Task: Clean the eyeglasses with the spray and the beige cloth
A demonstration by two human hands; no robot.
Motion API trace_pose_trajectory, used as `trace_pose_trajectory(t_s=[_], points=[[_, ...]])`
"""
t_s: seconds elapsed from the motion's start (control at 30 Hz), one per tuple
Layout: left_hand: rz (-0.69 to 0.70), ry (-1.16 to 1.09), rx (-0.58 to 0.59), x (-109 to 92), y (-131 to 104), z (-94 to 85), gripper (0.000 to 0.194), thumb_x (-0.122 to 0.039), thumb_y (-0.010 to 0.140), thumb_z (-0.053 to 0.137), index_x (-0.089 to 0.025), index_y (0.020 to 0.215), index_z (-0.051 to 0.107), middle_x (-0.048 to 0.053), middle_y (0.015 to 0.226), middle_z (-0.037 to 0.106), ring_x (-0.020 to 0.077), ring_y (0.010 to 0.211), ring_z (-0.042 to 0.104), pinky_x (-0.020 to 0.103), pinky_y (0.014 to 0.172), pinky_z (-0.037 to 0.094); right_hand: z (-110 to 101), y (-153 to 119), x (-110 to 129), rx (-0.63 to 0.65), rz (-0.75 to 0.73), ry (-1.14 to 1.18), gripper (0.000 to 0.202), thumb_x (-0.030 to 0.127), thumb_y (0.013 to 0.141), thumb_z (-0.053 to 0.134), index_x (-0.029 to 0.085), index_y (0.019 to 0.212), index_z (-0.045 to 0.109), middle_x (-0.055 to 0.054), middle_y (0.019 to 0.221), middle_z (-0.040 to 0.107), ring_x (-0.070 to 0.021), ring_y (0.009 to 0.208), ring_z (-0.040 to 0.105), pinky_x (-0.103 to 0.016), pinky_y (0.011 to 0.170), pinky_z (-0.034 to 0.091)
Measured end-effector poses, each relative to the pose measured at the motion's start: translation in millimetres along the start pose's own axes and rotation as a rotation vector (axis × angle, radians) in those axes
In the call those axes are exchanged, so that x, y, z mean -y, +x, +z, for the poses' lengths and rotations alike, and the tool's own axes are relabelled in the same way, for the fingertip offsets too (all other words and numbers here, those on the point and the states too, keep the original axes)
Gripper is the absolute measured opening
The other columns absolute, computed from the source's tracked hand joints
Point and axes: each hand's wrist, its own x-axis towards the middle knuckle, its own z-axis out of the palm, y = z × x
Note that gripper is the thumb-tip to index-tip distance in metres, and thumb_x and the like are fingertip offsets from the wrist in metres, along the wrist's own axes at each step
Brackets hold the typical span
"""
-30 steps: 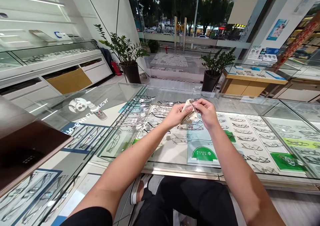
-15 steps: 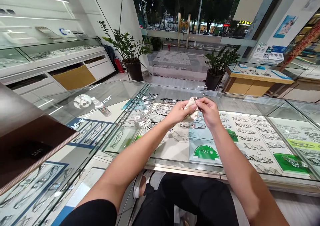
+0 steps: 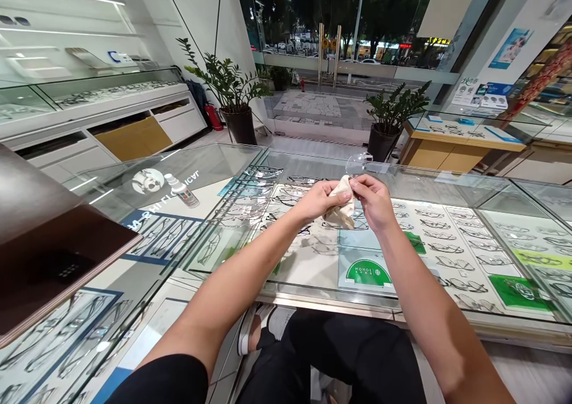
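Observation:
Above the glass counter, my left hand [image 3: 320, 201] is closed on a cream cloth [image 3: 340, 213], its thumb pressed on the upper folds. The cloth hangs down below the fingers. My right hand [image 3: 374, 199] pinches a thin part of a pair of eyeglasses [image 3: 356, 163] right beside the cloth. The clear round lenses with fine rims stick up beyond my fingertips. What part of the eyeglasses lies in the cloth is hidden.
Under the glass of the display counter [image 3: 308, 289] lie several rows of eyeglass frames. A white bottle [image 3: 182, 190] stands on the left. A brown panel [image 3: 62, 255] juts in from the left edge. Potted plants [image 3: 241, 124] stand beyond the counter, near the glass door.
The eyeglasses have turned so that the lenses now show above my hands. The cloth hangs lower and looks more bunched under my left hand. Both arms have barely moved.

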Motion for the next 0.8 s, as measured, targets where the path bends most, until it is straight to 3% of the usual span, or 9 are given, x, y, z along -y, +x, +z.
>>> trace_pose_trajectory(t_s=[0.1, 0.2, 0.3, 0.5, 0.63, 0.8], points=[[0.023, -0.016, -0.080, 4, 2, 6.4, 0.055, -0.065, 0.082, 0.079, -0.012, 0.085, 0.065, 0.002, 0.070, 0.064, 0.0118, 0.059, 0.058, 0.024, 0.057, 0.043, 1, -1, -1, 0.004, 0.009, 0.026, 0.026, 0.047, 0.075, 0.084, 0.024, 0.075, 0.070, 0.002, 0.074, 0.062, -0.0134, 0.066, 0.049, -0.029, 0.064, 0.042], [0.008, -0.084, -0.077, 8, 4, 9.8, 0.057, -0.066, 0.081, 0.080, -0.013, 0.097, 0.068, 0.003, 0.077, 0.070, 0.0135, 0.065, 0.064, 0.025, 0.063, 0.049, -1, 1, 2, -0.023, -0.009, 0.067, 0.025, 0.044, 0.074, 0.086, 0.024, 0.076, 0.071, 0.002, 0.074, 0.063, -0.0123, 0.064, 0.046, -0.029, 0.061, 0.041], [0.019, -0.170, -0.125, 10, 7, 9.5, 0.060, -0.068, 0.082, 0.079, -0.013, 0.106, 0.070, 0.006, 0.089, 0.076, 0.0152, 0.074, 0.068, 0.026, 0.071, 0.053, -8, 4, 8, -0.098, -0.050, 0.136, 0.024, 0.042, 0.073, 0.088, 0.024, 0.077, 0.073, 0.001, 0.077, 0.066, -0.0110, 0.062, 0.042, -0.028, 0.058, 0.039], [0.066, -0.279, -0.228, 8, 10, 2.5, 0.056, -0.066, 0.081, 0.081, -0.016, 0.106, 0.073, 0.009, 0.101, 0.079, 0.0200, 0.087, 0.072, 0.031, 0.082, 0.055, -30, 10, 22, -0.258, -0.158, 0.240, 0.023, 0.043, 0.075, 0.087, 0.025, 0.082, 0.075, 0.001, 0.088, 0.068, -0.0096, 0.062, 0.041, -0.028, 0.060, 0.039], [-0.057, -0.292, -0.146, 10, 8, 5.0, 0.054, -0.061, 0.077, 0.086, -0.014, 0.101, 0.074, 0.007, 0.091, 0.077, 0.0184, 0.080, 0.069, 0.029, 0.075, 0.053, -37, 14, 21, -0.343, -0.219, 0.190, 0.023, 0.045, 0.079, 0.085, 0.025, 0.085, 0.075, 0.001, 0.088, 0.067, -0.0100, 0.063, 0.042, -0.028, 0.060, 0.038], [-0.232, -0.279, 0.007, 12, -2, 20.6, 0.042, -0.047, 0.067, 0.092, -0.013, 0.082, 0.073, 0.004, 0.079, 0.069, 0.0159, 0.074, 0.062, 0.028, 0.071, 0.050, -39, 18, 15, -0.403, -0.254, 0.132, 0.028, 0.049, 0.079, 0.083, 0.025, 0.086, 0.072, 0.001, 0.093, 0.069, -0.0102, 0.063, 0.041, -0.029, 0.060, 0.036]])
